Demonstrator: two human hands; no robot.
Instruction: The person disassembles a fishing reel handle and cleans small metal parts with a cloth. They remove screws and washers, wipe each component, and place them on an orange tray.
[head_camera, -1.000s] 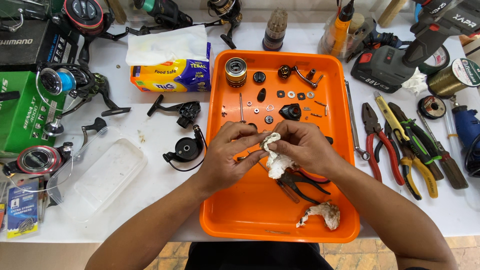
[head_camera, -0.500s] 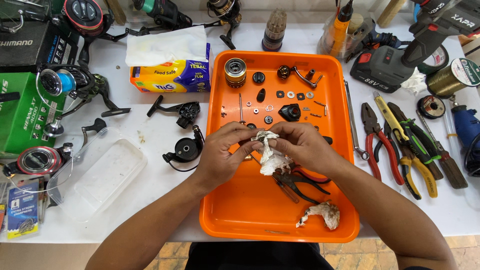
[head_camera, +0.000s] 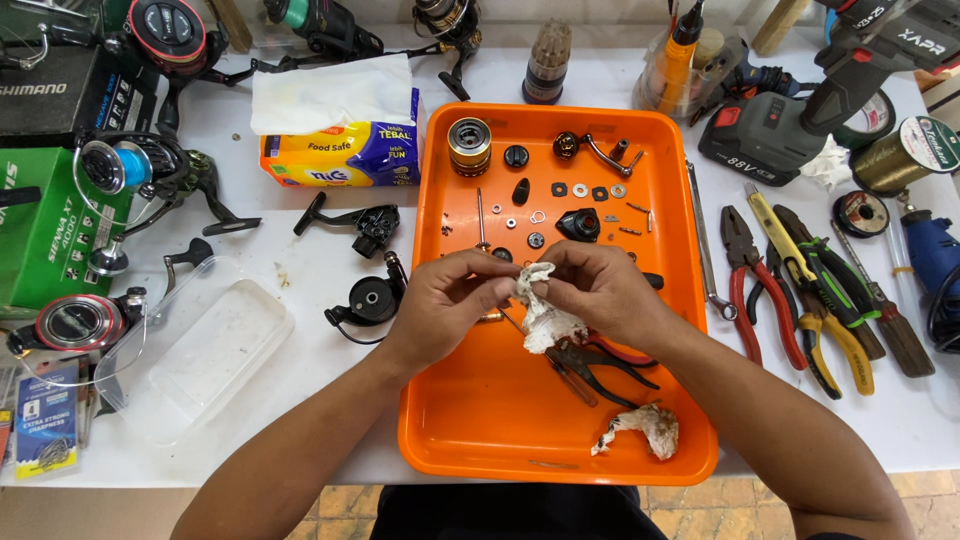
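Both hands meet over the middle of an orange tray (head_camera: 450, 440). My left hand (head_camera: 445, 305) and my right hand (head_camera: 600, 292) pinch a crumpled white tissue (head_camera: 545, 310) between their fingertips; whatever it wraps is hidden. Below the hands lie dark pliers (head_camera: 590, 365) and a second soiled tissue wad (head_camera: 640, 428). At the tray's far end lie small reel parts: a gold spool (head_camera: 470, 143), a handle (head_camera: 595, 150), a black cover (head_camera: 580, 224), washers and screws.
Left of the tray lie a black reel body (head_camera: 372, 298), a clear plastic lid (head_camera: 200, 345), a tissue pack (head_camera: 340, 125), reels and boxes. To the right lie pliers (head_camera: 750, 275), cutters, a cordless drill (head_camera: 790, 125) and a line spool (head_camera: 905, 155).
The hands have shifted slightly up the tray while working the tissue between their fingers; its top end has been twisted and reshaped. Everything else stays put.
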